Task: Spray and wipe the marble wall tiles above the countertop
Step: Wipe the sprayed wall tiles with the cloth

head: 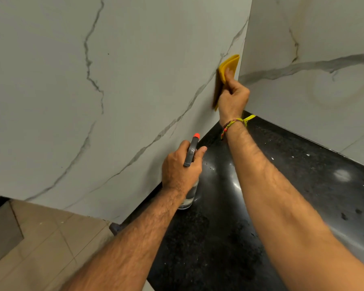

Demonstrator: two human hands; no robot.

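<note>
While your right hand [232, 95] presses the folded yellow cloth [229, 66] to the marble wall [135, 80] by the corner, fingers clamped: cloth soft, limp; keep it folded. Left hand [179, 166], fingers wrapped round the spray bottle [190, 154] over the dark surface [292, 175]: probably light, possibly slippery; hold at the neck.

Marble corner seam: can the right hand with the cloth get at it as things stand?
Probably yes. The right hand presses the yellow cloth on the left wall right beside the corner seam, with nothing between. The left hand holds the spray bottle lower down, out of the way.
</note>
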